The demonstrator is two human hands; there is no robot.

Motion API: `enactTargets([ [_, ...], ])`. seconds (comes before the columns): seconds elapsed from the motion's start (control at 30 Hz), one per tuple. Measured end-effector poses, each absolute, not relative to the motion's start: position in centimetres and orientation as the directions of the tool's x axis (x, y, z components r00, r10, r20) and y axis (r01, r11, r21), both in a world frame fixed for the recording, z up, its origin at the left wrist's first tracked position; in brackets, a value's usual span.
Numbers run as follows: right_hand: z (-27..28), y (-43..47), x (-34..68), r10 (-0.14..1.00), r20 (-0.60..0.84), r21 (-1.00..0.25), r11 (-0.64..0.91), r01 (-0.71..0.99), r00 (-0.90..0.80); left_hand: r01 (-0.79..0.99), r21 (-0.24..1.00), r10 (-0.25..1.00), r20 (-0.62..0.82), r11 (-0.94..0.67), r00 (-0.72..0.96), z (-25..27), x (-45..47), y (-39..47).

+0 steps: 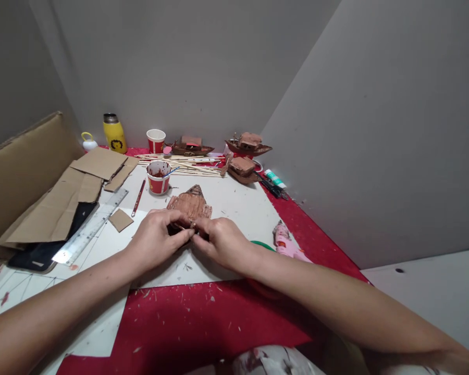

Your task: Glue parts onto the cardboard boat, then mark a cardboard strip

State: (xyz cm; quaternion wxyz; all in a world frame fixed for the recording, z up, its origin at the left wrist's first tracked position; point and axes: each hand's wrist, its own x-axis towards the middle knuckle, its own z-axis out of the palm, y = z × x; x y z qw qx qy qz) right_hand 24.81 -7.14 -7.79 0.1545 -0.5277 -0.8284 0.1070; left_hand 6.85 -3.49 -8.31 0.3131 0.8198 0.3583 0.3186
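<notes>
A small brown model boat [190,205] with a ridged roof lies on the white sheet, its pointed end away from me. My left hand [162,232] is closed at the boat's near end, thumb and fingers pinched together. From the other side my right hand [220,237] grips the same end, its thumb nearly meeting my left thumb. A thin, light edge shows between the fingertips; what it belongs to is too small to tell. The fingers hide most of the near end.
Paint cup [158,182], wooden sticks [187,165] and finished-looking model boats [244,169] are at the back. Cardboard pieces [58,200], a ruler [91,226] and a brown pen [139,198] lie left. A pink glue gun [287,242] lies right, below a green-white tube [275,178].
</notes>
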Motion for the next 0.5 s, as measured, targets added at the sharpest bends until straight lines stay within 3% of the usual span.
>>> enactTargets([
  [0.13, -7.56, -7.08, 24.73, 0.916, 0.117, -0.316, 0.4, 0.86, -0.384, 0.346, 0.76, 0.775, 0.311, -0.55, 0.55, -8.32, 6.89, -3.61],
  [0.5, -7.08, -7.1, 24.86, 0.927, 0.077, -0.337, 0.37, 0.866, -0.367, 0.347, 0.662, 0.707, 0.407, -0.664, 0.578, -8.33, 6.96, -3.68],
])
